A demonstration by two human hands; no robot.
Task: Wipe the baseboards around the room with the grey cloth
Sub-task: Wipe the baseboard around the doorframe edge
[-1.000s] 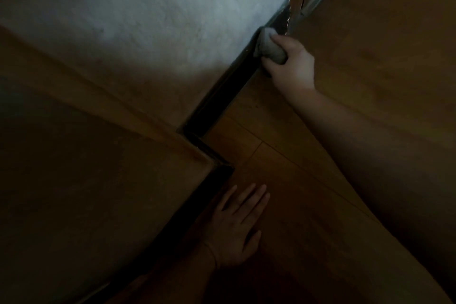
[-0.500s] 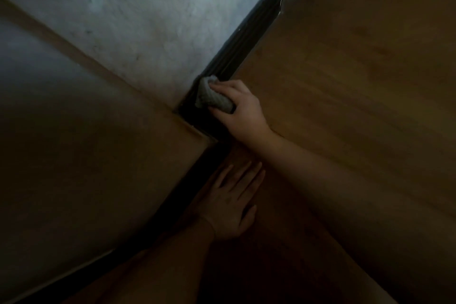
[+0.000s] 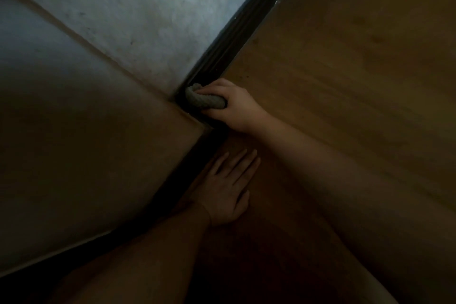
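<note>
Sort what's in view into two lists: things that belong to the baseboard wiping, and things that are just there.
Part of the job:
grey cloth, bunched in the right hand
dark baseboard, where the cloth presses at the corner
left hand, flat on the floor, bracing

Just there:
wooden floor
white wall
brown panel

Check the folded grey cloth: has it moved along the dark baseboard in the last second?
Yes. The folded grey cloth, gripped by the right hand, slid down the dark baseboard from the door frame end to the wall corner.
</note>
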